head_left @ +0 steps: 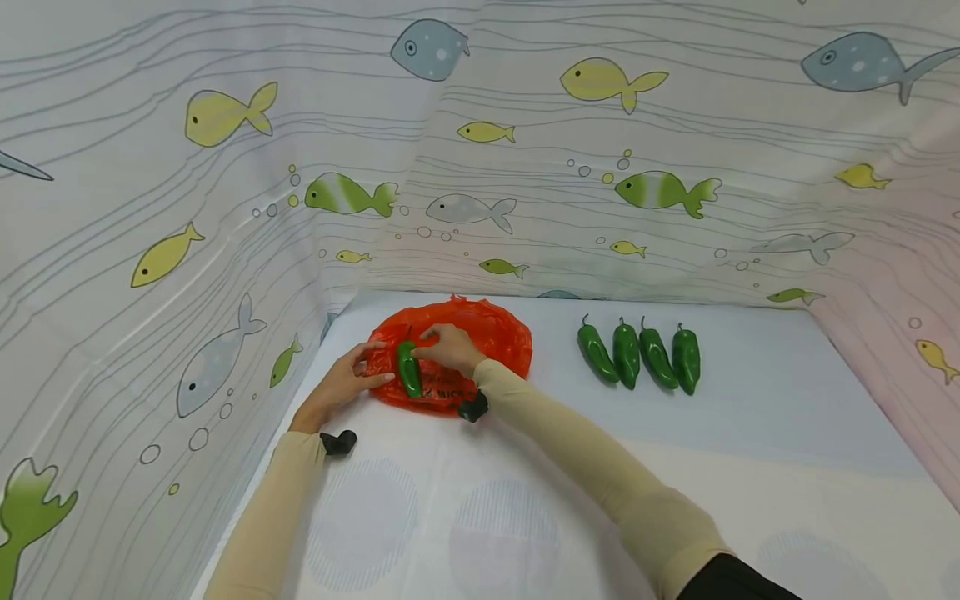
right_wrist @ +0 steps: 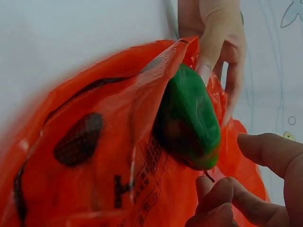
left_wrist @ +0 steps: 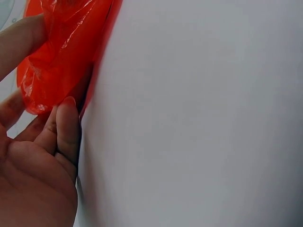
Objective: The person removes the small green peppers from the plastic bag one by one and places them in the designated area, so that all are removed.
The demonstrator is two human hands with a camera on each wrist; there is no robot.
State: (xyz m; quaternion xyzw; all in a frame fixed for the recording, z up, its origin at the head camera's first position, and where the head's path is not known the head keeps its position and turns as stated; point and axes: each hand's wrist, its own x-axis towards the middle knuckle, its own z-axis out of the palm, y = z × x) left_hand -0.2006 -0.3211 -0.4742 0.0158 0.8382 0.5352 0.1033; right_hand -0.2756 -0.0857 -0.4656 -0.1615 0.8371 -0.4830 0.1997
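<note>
A red plastic bag (head_left: 491,321) with dark print lies at the far left of the table. My left hand (head_left: 347,382) grips its left edge; in the left wrist view the fingers (left_wrist: 67,124) lie around the crumpled plastic. One green chili pepper (right_wrist: 191,120) lies at the bag's mouth, partly behind the near plastic layer, its stem pointing at my right hand (head_left: 450,348). In the right wrist view, the right hand's thumb and fingers are spread apart, with bent fingertips (right_wrist: 213,196) right at the stem.
Several more green chili peppers (head_left: 627,354) lie in a row to the right of the bag on the white table (head_left: 787,400). A fish-patterned sheet (head_left: 525,167) hangs behind the table and along its sides. Black wrist mounts (head_left: 339,442) sit on both sleeves.
</note>
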